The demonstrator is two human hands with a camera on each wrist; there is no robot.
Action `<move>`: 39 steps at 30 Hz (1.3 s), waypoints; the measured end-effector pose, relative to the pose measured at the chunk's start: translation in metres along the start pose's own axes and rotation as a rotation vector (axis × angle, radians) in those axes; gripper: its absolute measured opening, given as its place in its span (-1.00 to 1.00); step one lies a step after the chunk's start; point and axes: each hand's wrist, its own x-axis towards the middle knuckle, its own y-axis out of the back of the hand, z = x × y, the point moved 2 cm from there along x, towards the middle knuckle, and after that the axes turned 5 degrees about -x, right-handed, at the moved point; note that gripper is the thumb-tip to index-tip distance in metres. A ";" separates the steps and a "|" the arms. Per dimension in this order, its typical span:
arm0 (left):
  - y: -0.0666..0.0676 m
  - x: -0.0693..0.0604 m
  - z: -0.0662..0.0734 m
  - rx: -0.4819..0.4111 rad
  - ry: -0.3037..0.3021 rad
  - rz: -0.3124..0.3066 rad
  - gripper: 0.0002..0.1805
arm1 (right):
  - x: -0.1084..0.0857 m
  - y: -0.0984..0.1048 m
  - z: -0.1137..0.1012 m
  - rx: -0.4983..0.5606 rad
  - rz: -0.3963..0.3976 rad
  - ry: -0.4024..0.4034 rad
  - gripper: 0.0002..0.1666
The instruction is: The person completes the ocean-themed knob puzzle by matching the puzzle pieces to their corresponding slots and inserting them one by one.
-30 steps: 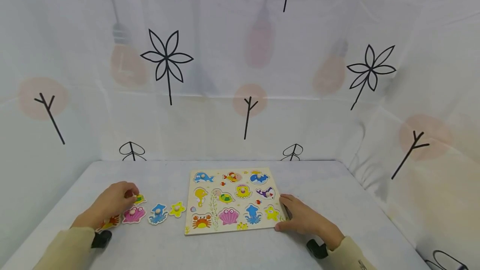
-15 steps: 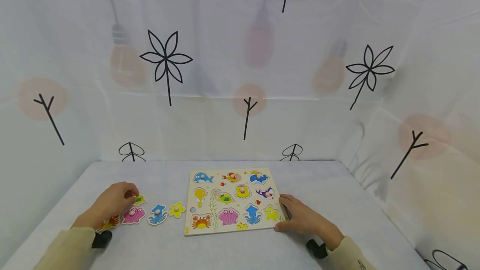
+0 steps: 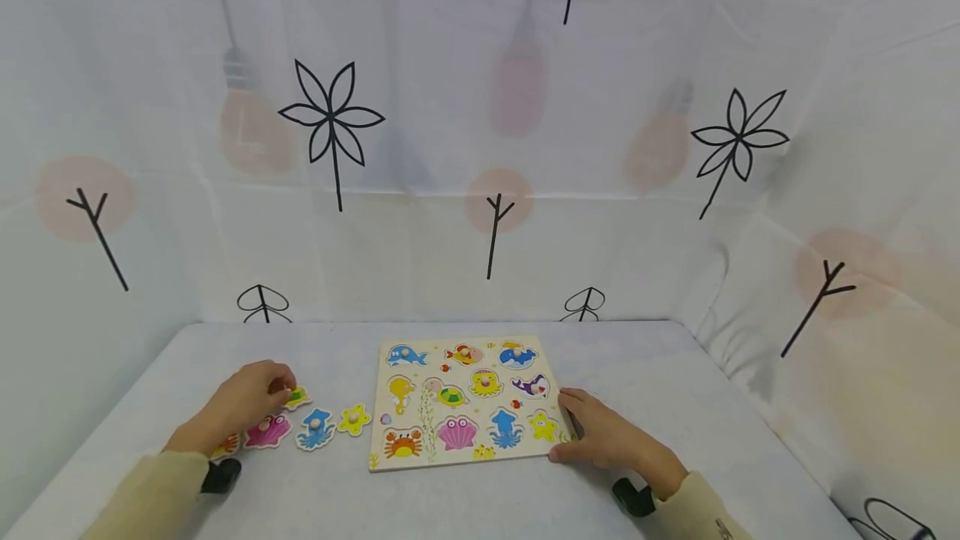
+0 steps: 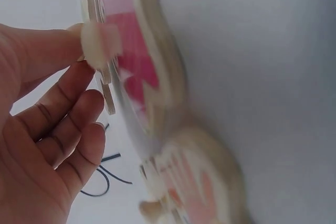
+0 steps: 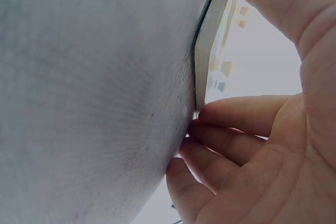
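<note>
In the head view my left hand pinches the green and yellow turtle piece between thumb and fingers, just behind the pink shell piece. The left wrist view has that hand with thumb and fingertip together at a thin wooden edge, beside the large pink piece. At the puzzle board, my right hand rests with its thumb and fingers against the right edge. From the right wrist, the fingers of that hand touch the board's edge.
Left of the board lie a blue squid piece and a yellow star piece. A crab piece is partly hidden under my left wrist. Several knobbed pieces sit in the board. A printed cloth hangs behind the table.
My left hand has moved a little to the right with the turtle piece, which now lies farther from the crab piece. My right hand and the board have not visibly moved.
</note>
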 end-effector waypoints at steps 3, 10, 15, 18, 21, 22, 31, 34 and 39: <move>-0.003 0.003 0.009 0.003 -0.023 -0.011 -0.90 | 0.000 0.000 0.000 0.003 -0.001 -0.001 0.19; -0.013 0.010 0.033 -0.009 -0.041 -0.027 -0.92 | 0.001 -0.001 0.001 -0.004 -0.002 -0.001 0.20; -0.024 0.019 0.051 -0.015 -0.045 -0.027 -0.92 | 0.000 0.000 0.001 0.004 -0.003 -0.006 0.19; -0.031 0.025 0.062 -0.024 -0.057 -0.031 -0.92 | 0.000 0.000 0.000 0.005 -0.005 -0.008 0.19; -0.036 0.030 0.074 -0.018 -0.081 -0.034 -0.92 | 0.000 0.000 0.000 0.003 -0.004 -0.006 0.19; -0.037 0.031 0.078 -0.017 -0.088 -0.033 -0.93 | 0.000 0.000 0.000 0.002 -0.004 -0.006 0.19; -0.050 0.043 0.109 -0.029 -0.185 -0.029 -0.94 | 0.001 0.001 0.001 0.011 0.005 0.014 0.19; -0.057 0.047 0.118 -0.016 -0.222 -0.037 -0.94 | 0.002 0.000 0.001 0.011 0.004 0.014 0.19; -0.067 0.050 0.135 -0.013 -0.261 -0.052 -0.95 | 0.003 -0.002 0.002 0.000 0.001 0.004 0.20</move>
